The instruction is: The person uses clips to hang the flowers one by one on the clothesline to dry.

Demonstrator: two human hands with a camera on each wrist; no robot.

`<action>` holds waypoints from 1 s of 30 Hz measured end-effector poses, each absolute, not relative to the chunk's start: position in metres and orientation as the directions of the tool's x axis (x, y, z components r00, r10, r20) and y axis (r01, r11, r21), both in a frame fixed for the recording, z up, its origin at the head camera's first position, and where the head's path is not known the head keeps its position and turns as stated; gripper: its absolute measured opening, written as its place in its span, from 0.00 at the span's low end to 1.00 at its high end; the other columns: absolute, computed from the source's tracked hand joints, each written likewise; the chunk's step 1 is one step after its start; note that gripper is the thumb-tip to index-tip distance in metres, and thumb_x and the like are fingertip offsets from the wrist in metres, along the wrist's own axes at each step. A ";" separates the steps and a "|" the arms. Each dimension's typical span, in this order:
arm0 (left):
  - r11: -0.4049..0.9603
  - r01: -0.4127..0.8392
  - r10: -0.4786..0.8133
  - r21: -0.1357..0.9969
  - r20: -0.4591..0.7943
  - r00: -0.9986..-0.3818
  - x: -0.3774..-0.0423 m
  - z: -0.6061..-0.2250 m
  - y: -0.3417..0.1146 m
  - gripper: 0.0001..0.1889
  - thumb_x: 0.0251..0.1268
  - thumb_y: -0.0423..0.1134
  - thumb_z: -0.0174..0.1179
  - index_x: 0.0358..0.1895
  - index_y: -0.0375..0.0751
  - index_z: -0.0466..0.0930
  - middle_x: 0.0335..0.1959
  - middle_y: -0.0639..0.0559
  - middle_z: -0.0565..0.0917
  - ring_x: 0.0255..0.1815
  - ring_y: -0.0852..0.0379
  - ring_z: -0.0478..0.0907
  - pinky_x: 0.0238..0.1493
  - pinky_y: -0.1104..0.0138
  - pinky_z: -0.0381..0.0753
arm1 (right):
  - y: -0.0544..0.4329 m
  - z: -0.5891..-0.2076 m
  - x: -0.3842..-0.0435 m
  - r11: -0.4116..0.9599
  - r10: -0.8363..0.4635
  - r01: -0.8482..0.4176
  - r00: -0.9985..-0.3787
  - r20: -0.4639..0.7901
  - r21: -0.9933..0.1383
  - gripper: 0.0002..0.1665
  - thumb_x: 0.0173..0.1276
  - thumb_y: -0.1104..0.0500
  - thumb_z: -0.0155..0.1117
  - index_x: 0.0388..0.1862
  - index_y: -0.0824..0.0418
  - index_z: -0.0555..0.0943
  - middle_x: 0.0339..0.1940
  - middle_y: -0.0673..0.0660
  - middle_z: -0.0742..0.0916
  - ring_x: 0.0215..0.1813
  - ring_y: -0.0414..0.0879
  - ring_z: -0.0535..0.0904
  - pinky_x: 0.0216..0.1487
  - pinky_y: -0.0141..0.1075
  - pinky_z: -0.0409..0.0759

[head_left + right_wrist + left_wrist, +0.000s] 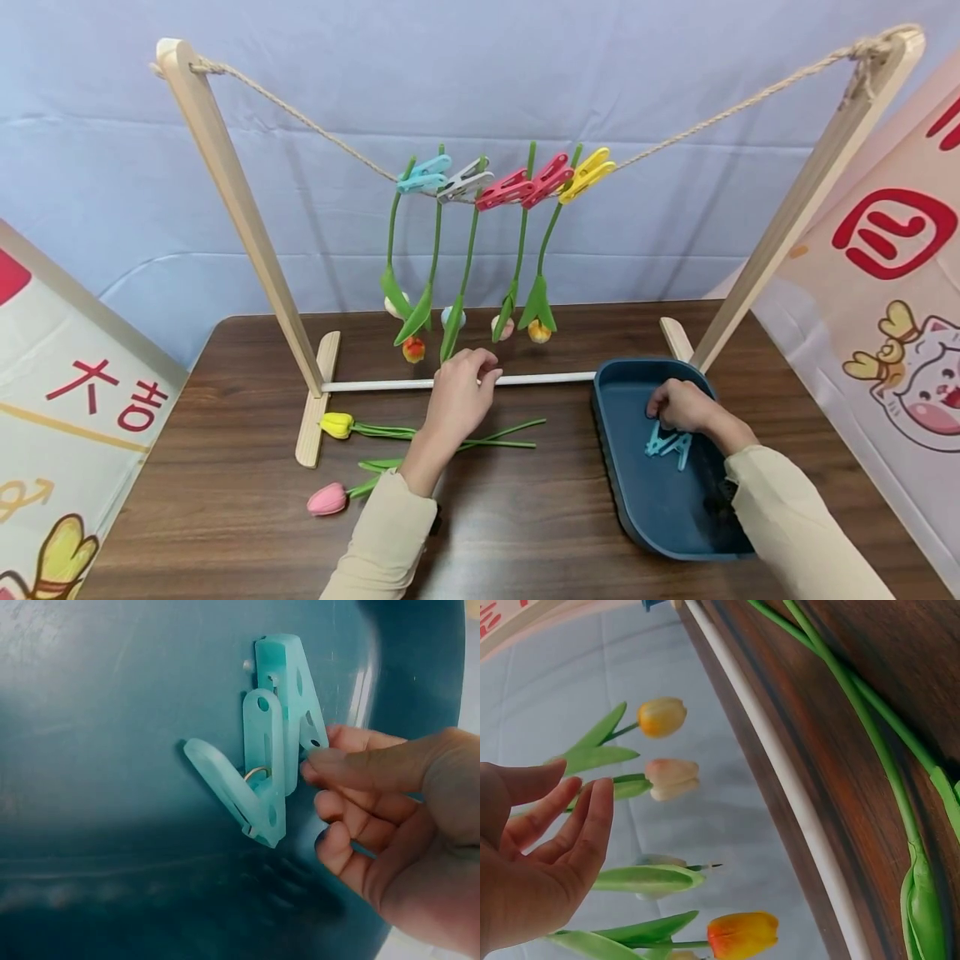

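Note:
My right hand [688, 408] reaches into the dark blue tray [641, 500]. In the right wrist view its thumb and forefinger pinch one leg of a light blue clothespin [289, 675]. A second light blue clothespin [262, 735] lies against it on the tray floor. My left hand [459, 393] is raised over the white rod [555, 379], fingers loosely bent, holding nothing. Behind it, artificial tulips hang heads down from the rope, among them an orange-red tulip [742, 935] and a yellow-orange tulip [661, 718]. A yellow tulip [337, 425] and a pink tulip [327, 499] lie on the table.
A wooden post [240, 217] on the left and another post [810, 200] on the right carry the sagging rope [300, 118]. Clipped along it are a blue clothespin [423, 175], a grey clothespin [465, 181], two red ones and a yellow clothespin [587, 175].

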State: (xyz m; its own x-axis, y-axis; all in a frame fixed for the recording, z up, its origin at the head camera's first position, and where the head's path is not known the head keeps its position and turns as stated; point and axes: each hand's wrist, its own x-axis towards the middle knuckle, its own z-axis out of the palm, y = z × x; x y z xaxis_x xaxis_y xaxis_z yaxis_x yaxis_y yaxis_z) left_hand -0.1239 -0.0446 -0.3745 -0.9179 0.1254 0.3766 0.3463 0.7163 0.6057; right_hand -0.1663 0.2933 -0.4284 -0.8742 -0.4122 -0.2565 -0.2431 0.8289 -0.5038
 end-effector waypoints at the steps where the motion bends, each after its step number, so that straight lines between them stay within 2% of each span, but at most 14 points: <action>1: 0.715 0.343 0.125 0.609 0.372 -0.920 -0.124 -0.375 -0.045 0.03 0.57 0.32 0.62 0.33 0.36 0.81 0.27 0.49 0.79 0.27 0.55 0.77 0.31 0.61 0.75 | 0.293 -0.429 -0.166 0.820 -0.430 -0.260 -0.868 -0.250 -0.509 0.12 0.48 0.77 0.54 0.25 0.66 0.82 0.24 0.56 0.83 0.24 0.42 0.71 0.26 0.35 0.72; 5: 0.720 0.333 0.123 0.609 0.360 -0.925 -0.123 -0.376 -0.047 0.03 0.57 0.32 0.62 0.33 0.36 0.81 0.26 0.50 0.79 0.27 0.55 0.77 0.31 0.61 0.75 | 0.293 -0.430 -0.166 0.805 -0.448 -0.260 -0.855 -0.259 -0.534 0.12 0.46 0.78 0.54 0.24 0.67 0.82 0.25 0.55 0.83 0.24 0.43 0.70 0.25 0.35 0.71; 13: 0.741 0.336 0.128 0.582 0.368 -0.921 -0.122 -0.381 -0.052 0.02 0.54 0.33 0.63 0.30 0.37 0.81 0.24 0.51 0.78 0.25 0.55 0.76 0.29 0.63 0.74 | 0.292 -0.428 -0.165 0.820 -0.399 -0.188 -0.865 -0.305 -0.540 0.10 0.51 0.77 0.54 0.20 0.65 0.79 0.17 0.50 0.77 0.17 0.40 0.72 0.19 0.33 0.71; 22: 0.741 0.343 0.183 0.577 0.319 -0.930 -0.120 -0.381 -0.050 0.03 0.55 0.33 0.63 0.32 0.37 0.81 0.24 0.51 0.78 0.25 0.56 0.76 0.29 0.66 0.74 | 0.290 -0.400 -0.169 0.804 -0.449 -0.285 -0.867 -0.217 -0.522 0.10 0.53 0.75 0.56 0.19 0.64 0.77 0.16 0.50 0.76 0.18 0.40 0.69 0.20 0.33 0.69; 30: 0.721 0.407 0.284 0.561 0.296 -0.912 -0.117 -0.379 -0.038 0.05 0.57 0.35 0.63 0.34 0.37 0.81 0.26 0.51 0.79 0.27 0.57 0.76 0.32 0.67 0.75 | 0.256 -0.353 -0.168 0.769 -0.539 -0.444 -0.837 -0.093 -0.460 0.09 0.57 0.73 0.59 0.22 0.63 0.79 0.19 0.50 0.77 0.20 0.40 0.65 0.24 0.34 0.66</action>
